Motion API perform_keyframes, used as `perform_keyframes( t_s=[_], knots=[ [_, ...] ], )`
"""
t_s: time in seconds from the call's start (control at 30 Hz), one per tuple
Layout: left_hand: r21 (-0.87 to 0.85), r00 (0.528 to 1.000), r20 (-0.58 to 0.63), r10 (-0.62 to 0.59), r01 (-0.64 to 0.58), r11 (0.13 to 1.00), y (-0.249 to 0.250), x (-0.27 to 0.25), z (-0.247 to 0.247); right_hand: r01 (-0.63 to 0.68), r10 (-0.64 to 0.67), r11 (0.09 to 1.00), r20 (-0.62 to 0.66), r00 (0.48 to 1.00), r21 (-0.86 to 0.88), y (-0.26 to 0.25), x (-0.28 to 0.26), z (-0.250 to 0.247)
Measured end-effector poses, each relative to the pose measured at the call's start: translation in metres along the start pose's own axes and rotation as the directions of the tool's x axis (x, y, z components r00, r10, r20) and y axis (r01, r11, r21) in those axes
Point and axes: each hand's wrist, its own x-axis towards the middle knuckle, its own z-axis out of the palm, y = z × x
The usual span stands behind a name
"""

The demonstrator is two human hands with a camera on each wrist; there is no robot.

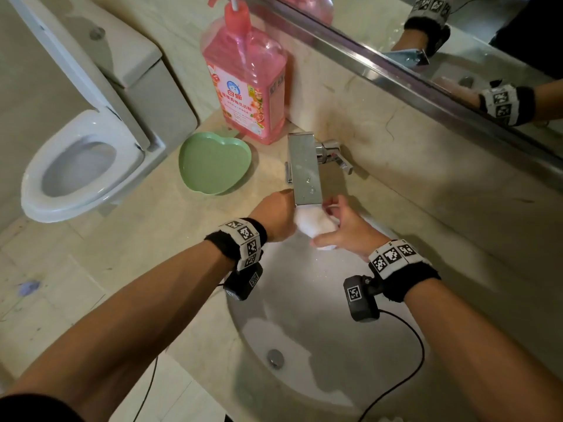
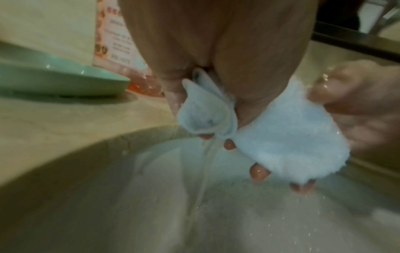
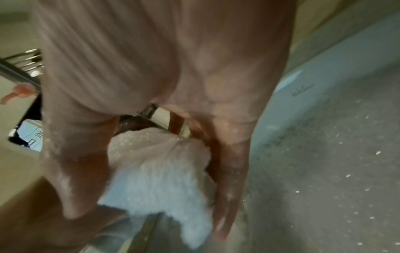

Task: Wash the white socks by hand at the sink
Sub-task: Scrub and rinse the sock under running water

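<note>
You are standing at a beige marble bathroom counter [image 1: 182, 239] with a pale oval basin [image 1: 320, 345] sunk into it, a mirror along the wall on your right and a white toilet [image 1: 82, 166] on your left. On the counter behind the basin sit a tall pink pump bottle of detergent [image 1: 246, 83] and an empty green heart-shaped plastic dish [image 1: 213, 162].

Both your hands are raised under the spout of the flat chrome tap [image 1: 304, 169]. Your left hand [image 1: 275, 216] has its fingers curled round a wet, bunched white fluffy sock [image 1: 315, 225], with a folded end poking out between the fingers [image 2: 259, 172]. Your right hand [image 1: 344, 226] grips the other end of the same bundle, thumb on one side and fingers on the other. Whether the bundle is one sock or two pressed together, the blurred views do not show.

Water trickles from the sock into the basin, and droplets fly off it.

The likely risks: the sock is soaked and slippery, so a loose grip could let it drop towards the open drain [image 1: 275, 357]. Your hands are just beside the tap's hard edge, so a vigorous rub could knock your knuckles. Squeezing this high may also splash the counter and the cameras strapped to your wrists.
</note>
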Motion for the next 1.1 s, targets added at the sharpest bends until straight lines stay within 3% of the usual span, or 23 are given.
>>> perform_keyframes(
  t_s=[0.1, 0.27, 0.37, 0.43, 0.5, 0.67, 0.77, 0.9, 0.97, 1.03, 1.1],
  knots=[
    [0.180, 0.996, -0.008, 0.087, -0.084, 0.980, -0.001, -0.007, -0.006, -0.051, 0.041, 0.993, 0.100, 0.994, 0.102, -0.008, 0.012, 0.014],
    [0.339, 1.000, 0.015, 0.020, -0.024, 0.940, 0.002, -0.012, -0.014, 0.044, -0.035, 0.972, 0.041, 0.999, -0.233, -0.021, 0.026, 0.035],
    [0.380, 0.999, 0.016, -0.046, 0.036, 0.924, 0.011, -0.008, -0.014, 0.088, -0.112, 0.833, -0.010, 0.994, -0.547, -0.026, 0.027, 0.038],
    [0.352, 0.995, 0.006, -0.101, 0.093, 0.931, 0.016, -0.004, -0.011, 0.178, -0.215, 0.667, 0.042, 0.976, -0.723, -0.025, 0.027, 0.037],
    [0.288, 0.988, -0.004, -0.153, 0.147, 0.946, 0.021, -0.001, -0.007, 0.177, -0.202, 0.510, 0.083, 0.976, -0.842, -0.022, 0.028, 0.034],
    [0.261, 0.995, 0.076, -0.068, 0.046, 0.964, 0.027, 0.008, 0.009, 0.017, -0.197, 0.445, -0.079, 0.977, -0.895, -0.011, 0.027, 0.030],
    [0.249, 0.995, 0.074, -0.063, 0.042, 0.968, 0.030, 0.009, 0.014, 0.032, -0.212, 0.376, -0.052, 0.976, -0.926, -0.010, 0.026, 0.029],
    [0.205, 0.986, 0.109, -0.123, 0.099, 0.974, 0.022, 0.010, 0.017, 0.025, -0.223, 0.410, -0.074, 0.972, -0.912, -0.012, 0.024, 0.025],
    [0.190, 0.987, 0.148, -0.065, 0.036, 0.981, 0.017, 0.009, 0.014, 0.073, -0.218, 0.444, -0.029, 0.976, -0.893, -0.012, 0.024, 0.021],
    [0.148, 0.982, 0.188, -0.028, -0.001, 0.989, 0.012, 0.004, 0.009, 0.110, -0.203, 0.501, 0.007, 0.979, -0.858, -0.009, 0.025, 0.019],
    [0.061, 0.973, 0.224, -0.060, 0.047, 0.997, 0.005, -0.002, 0.007, 0.149, -0.166, 0.589, 0.062, 0.984, -0.794, -0.006, 0.026, 0.020]
  ],
)
